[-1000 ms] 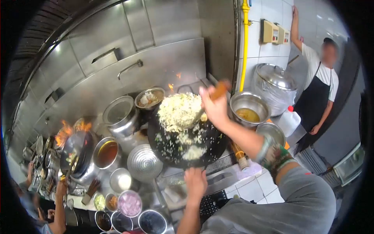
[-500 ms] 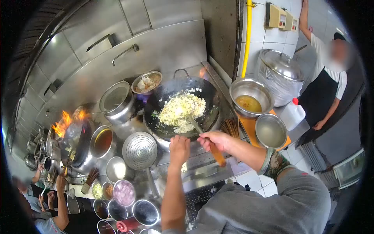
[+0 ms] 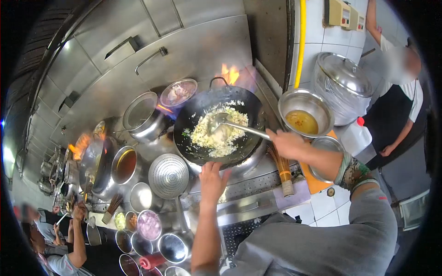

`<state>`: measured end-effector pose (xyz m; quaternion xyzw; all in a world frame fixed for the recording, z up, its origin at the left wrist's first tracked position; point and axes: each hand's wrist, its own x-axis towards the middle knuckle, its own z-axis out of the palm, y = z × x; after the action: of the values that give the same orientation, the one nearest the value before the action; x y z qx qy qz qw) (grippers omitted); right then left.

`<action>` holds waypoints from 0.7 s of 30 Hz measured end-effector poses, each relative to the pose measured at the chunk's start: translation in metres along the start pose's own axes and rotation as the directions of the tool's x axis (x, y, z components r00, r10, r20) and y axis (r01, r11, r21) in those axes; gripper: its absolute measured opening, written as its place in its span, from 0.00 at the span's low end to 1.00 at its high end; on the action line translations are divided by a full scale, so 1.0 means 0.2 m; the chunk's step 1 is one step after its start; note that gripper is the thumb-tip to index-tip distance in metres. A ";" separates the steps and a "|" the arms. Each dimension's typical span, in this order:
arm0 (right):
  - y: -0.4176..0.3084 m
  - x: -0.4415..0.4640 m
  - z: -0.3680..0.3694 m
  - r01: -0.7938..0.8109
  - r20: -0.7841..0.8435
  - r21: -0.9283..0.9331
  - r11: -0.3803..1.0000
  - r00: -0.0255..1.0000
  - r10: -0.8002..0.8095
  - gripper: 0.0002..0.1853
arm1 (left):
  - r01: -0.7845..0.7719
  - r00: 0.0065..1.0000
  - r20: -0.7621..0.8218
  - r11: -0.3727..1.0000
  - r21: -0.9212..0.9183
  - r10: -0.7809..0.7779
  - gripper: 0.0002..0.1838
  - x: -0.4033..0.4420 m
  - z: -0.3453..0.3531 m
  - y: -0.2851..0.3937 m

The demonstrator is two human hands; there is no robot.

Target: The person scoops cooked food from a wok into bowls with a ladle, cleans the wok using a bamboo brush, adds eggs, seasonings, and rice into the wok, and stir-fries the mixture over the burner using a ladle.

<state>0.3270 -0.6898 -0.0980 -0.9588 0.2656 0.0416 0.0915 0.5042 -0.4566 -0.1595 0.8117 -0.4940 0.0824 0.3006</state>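
A black wok [image 3: 251, 108] holds fried rice with egg [image 3: 207, 138] and bits of green. Flames [image 3: 229, 74] rise behind its far loop handle. At the wok's near rim, the fingers of my left hand [image 3: 212, 181] are closed over the edge, with the thumb out to the right. My right hand [image 3: 292, 146] grips a ladle [image 3: 248, 130] by its handle, to the right of the wok. The ladle's metal bowl rests in the rice near the middle, and the handle's end is hidden by my hand.
Left of the wok are a perforated strainer [image 3: 168, 175], a lidded pot [image 3: 140, 112] and a pot of reddish liquid [image 3: 125, 164]. A bamboo brush [image 3: 283, 172] and a bowl of yellow liquid [image 3: 306, 108] lie right. One person [image 3: 398, 99] stands right; others work at left beside another flaming wok.
My right hand has moved right and up, and the ladle has turned flatter, its bowl now showing on the rice. Flames behind the wok have grown. The view has shifted slightly.
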 end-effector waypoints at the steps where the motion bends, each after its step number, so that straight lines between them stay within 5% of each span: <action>1: -0.01 -0.02 -0.11 0.022 0.035 -0.052 0.998 0.999 -0.020 0.35 | 0.005 1.000 0.019 1.000 -0.001 -0.005 0.16 0.00 0.06 -0.04; 7: 0.38 -0.31 -0.44 0.323 0.056 0.333 0.886 0.931 -0.360 0.32 | -0.004 0.998 -0.056 0.999 -0.042 0.002 0.10 -0.06 -0.16 0.24; 9: 0.40 -0.37 -0.49 -0.037 0.494 0.461 0.887 0.841 -0.221 0.30 | 0.024 0.997 -0.077 0.998 -0.065 -0.029 0.08 -0.02 -0.15 0.28; 10: 0.40 -0.33 -0.38 -0.046 0.489 0.461 0.886 0.847 -0.210 0.30 | 0.011 0.997 -0.075 0.997 -0.071 -0.017 0.08 -0.04 -0.06 0.23; 12: 0.36 -0.21 -0.06 0.388 -0.050 0.276 0.880 0.920 -0.389 0.30 | 0.029 0.996 -0.079 0.999 -0.014 -0.030 0.07 -0.11 0.16 0.15; 13: 0.25 -0.27 -0.06 0.374 -0.046 0.278 0.885 0.925 -0.377 0.30 | 0.075 0.996 -0.054 0.997 -0.014 -0.076 0.07 -0.18 0.19 0.13; 15: 0.02 -0.33 -0.14 -0.028 0.091 0.072 0.997 0.996 0.022 0.28 | 0.073 0.997 -0.019 0.997 -0.017 -0.073 0.07 -0.45 0.16 0.20; 16: 0.05 -0.38 -0.15 -0.033 0.097 0.082 0.996 0.995 0.025 0.28 | 0.079 0.997 0.026 0.997 -0.005 -0.079 0.07 -0.54 0.10 0.22; 18: 0.20 -0.49 -0.19 0.272 -0.080 0.245 0.931 0.962 -0.260 0.27 | 0.033 0.999 -0.022 0.999 -0.033 -0.034 0.06 -0.46 -0.07 0.28; 19: 0.22 -0.55 -0.26 0.270 -0.042 0.253 0.929 0.962 -0.268 0.27 | 0.014 0.998 -0.055 0.998 -0.065 -0.018 0.06 -0.44 -0.17 0.34; 21: 0.25 -0.55 -0.46 0.080 0.299 0.376 0.923 0.933 -0.203 0.29 | -0.020 0.988 -0.157 0.991 -0.129 -0.001 0.05 -0.19 -0.31 0.34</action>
<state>0.2107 -0.6946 -0.0008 -0.9221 0.1786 0.1467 0.3104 0.4379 -0.4158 -0.0985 0.7790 -0.4770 0.1150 0.3903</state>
